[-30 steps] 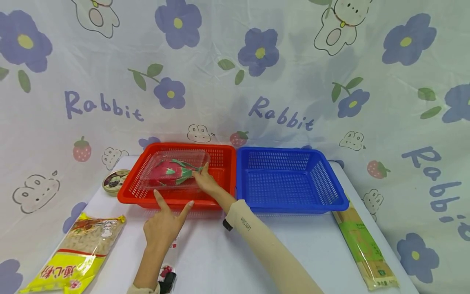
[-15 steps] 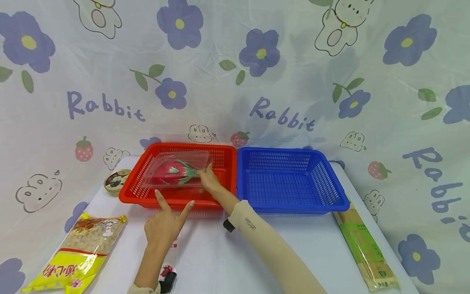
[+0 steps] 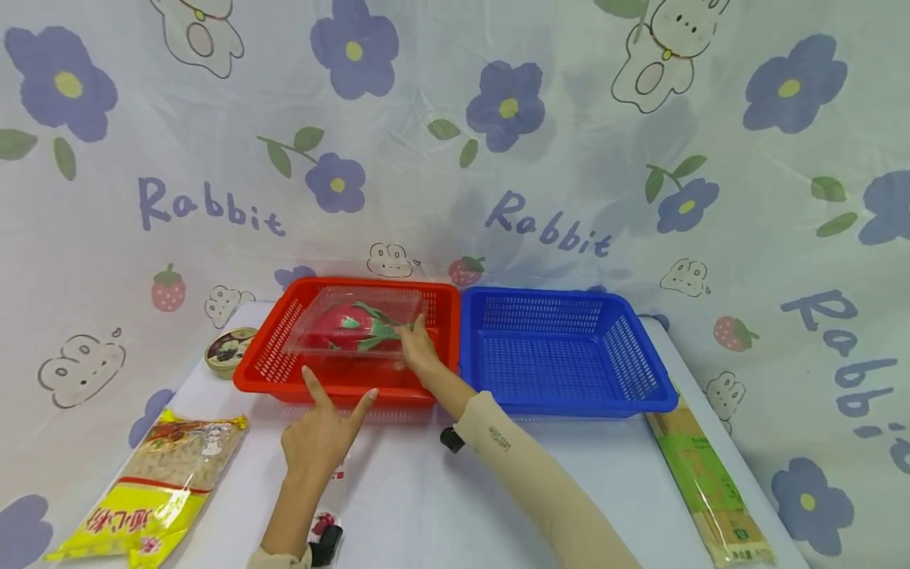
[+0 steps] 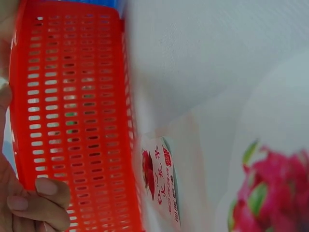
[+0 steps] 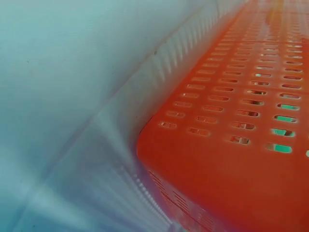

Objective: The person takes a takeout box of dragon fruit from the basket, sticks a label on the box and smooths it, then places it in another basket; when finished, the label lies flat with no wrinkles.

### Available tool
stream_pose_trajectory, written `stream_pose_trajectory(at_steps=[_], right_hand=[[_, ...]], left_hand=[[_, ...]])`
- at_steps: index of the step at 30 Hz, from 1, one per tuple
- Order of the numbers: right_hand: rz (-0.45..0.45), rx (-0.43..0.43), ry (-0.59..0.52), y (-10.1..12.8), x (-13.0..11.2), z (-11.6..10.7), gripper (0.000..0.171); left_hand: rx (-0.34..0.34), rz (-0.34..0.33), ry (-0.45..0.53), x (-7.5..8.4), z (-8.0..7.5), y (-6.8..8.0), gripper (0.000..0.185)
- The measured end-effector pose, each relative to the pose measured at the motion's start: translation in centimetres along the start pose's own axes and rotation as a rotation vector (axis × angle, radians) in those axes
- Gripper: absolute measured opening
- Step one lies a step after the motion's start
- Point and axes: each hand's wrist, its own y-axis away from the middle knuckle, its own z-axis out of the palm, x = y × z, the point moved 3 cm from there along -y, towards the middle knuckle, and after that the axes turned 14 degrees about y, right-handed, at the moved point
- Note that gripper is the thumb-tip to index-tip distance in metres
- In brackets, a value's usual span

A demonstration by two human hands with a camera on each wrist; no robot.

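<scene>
**Clear plastic box with dragon fruit, held in the red basket**

Head view. Clear plastic box (image 3: 359, 328) containing a pink dragon fruit (image 3: 348, 327) sits tilted inside the red basket (image 3: 284, 378), its far side against the rear wall. The right hand (image 3: 419, 352) reaches into the basket from the near right; its fingers grip the box's right edge, index finger raised along the box's side. The left hand (image 3: 320, 431) rests on the white table (image 3: 569, 474) just before the basket's near wall, thumb and index finger spread straight, the tips touching the wall; it holds nothing. A blue basket (image 3: 565, 352) stands touching the red one on its right. A yellow noodle packet (image 3: 152, 490) lies at near left, a round tin (image 3: 226, 350) just left of the red basket, a long green-labelled packet (image 3: 704, 482) at far right.

Left wrist view. The red basket's (image 4: 77, 121) slotted wall fills the left; fingertips (image 4: 46, 191) lie against it at lower left. A small printed label (image 4: 159, 179) lies on the table beside it.

Right wrist view. Blurred clear plastic (image 5: 72, 111) lies against the orange-red slotted floor (image 5: 231, 125); no fingers visible.
</scene>
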Motion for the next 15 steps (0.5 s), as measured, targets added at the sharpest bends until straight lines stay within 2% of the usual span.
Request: stream_pose_trajectory(at_steps=[6, 15], right_hand=[[-0.005, 0.008, -0.068, 0.7, -0.2, -0.8, 0.076], [-0.041, 0.004, -0.11, 2.3, -0.6, -2.0, 0.075]], left_hand=[[0.011, 0.001, 0.049, -0.2, 0.1, 0.2, 0.121], [0.02, 0.0, 0.033, -0.3, 0.3, 0.0, 0.121]])
